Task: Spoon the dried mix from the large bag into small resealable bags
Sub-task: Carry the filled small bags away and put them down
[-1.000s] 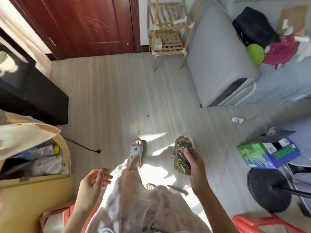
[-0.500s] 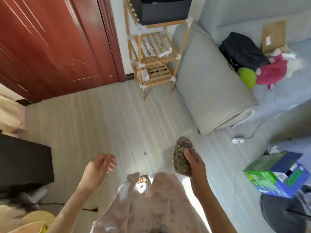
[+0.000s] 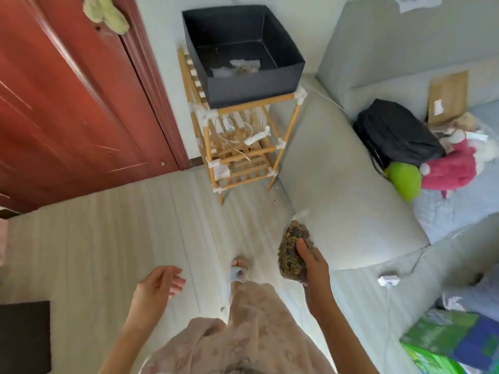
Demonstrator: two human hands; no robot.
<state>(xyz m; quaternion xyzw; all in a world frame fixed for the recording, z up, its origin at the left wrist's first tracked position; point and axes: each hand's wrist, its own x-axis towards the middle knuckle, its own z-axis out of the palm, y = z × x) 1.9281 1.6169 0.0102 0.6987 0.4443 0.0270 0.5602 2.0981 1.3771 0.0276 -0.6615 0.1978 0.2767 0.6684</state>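
Fingers: right hand curled round a filled small bag, thumb pressed on its front; left hand holds nothing, fingers loosely bent and slightly apart.
Small bag: clear, packed with dried mix, held upright at waist level above the floor, beside the sofa.
Rack: wooden, ahead by the door.
Box: black, open, on top of the rack; another small bag lies inside.
Step, judged: carrying a finished bag to storage. Next move likely calls for stepping closer, lifting the bag over the box wall, then releasing.
Large bag: not in view.
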